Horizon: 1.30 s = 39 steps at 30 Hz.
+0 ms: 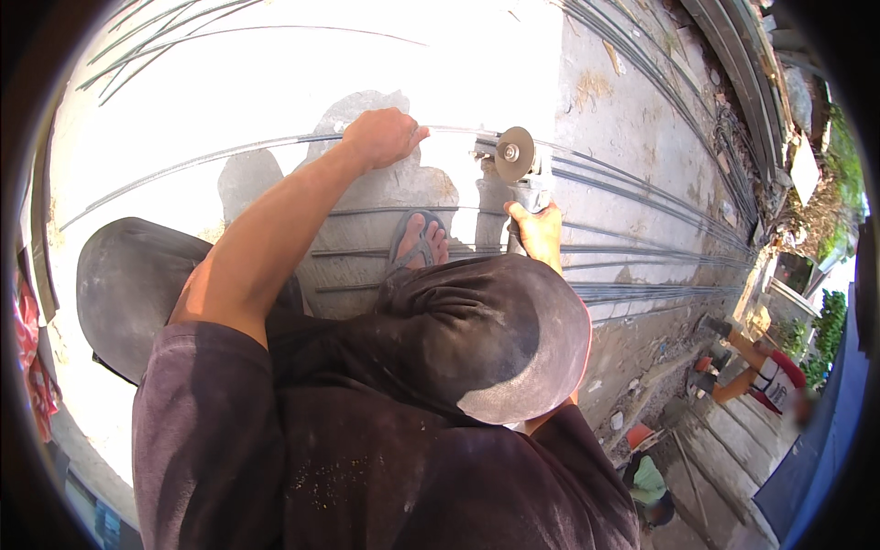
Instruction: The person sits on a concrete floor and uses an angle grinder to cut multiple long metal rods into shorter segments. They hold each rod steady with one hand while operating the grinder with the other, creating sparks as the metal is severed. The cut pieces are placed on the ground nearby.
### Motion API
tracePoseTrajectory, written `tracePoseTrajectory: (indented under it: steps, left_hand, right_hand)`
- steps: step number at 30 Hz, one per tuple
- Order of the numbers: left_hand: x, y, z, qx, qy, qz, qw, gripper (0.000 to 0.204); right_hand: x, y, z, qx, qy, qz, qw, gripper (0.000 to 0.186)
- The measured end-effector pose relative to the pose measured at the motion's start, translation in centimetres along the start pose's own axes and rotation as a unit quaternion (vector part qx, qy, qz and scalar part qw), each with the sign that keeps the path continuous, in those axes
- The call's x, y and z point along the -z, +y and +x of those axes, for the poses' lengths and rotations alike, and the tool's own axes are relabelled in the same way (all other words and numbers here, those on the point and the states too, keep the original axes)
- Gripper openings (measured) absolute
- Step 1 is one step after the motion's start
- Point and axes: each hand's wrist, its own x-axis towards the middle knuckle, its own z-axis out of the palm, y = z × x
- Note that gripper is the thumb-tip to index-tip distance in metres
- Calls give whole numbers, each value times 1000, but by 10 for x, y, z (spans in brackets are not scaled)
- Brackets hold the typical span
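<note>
My left hand [379, 137] is closed around a long thin steel rebar [312, 139] that runs leftward in a gentle curve. To its right, my right hand [539, 229] grips the body of an angle grinder [530, 194], partly hidden behind my knee. A round cutting disc [515, 154] faces up at the grinder's head, close to the line of the rebar. Whether disc and metal touch I cannot tell. My foot in a flip-flop [422, 240] rests on the concrete between the two hands.
Several more rebars [642, 194] stretch away to the right, with others [156, 46] at the far left. A rebar bundle [660, 87] lies along the far right edge near debris. One person [775, 378] and another in green [648, 481] are at the lower right.
</note>
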Motion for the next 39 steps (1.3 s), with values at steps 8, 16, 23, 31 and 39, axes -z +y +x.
tracePoseTrajectory:
  steps: [8,16,23,31,39]
  left_hand:
    - [-7,-1,-6,11,11,-12,1000,58]
    - [-5,1,-8,7,-2,-2,1000,63]
    - [-4,-1,-6,-3,6,1,1000,61]
    - [-3,-2,0,-6,18,0,1000,59]
    - [-16,-10,0,21,-1,-42,999,54]
  right_hand:
    - [-1,-9,14,4,-32,-40,999,38]
    - [-2,-8,28,-10,-22,-68,997,47]
    - [-5,-28,18,7,-34,-41,999,48]
    - [-6,-17,16,19,-41,-13,999,49]
    - [-11,-24,31,11,-34,-60,998,46]
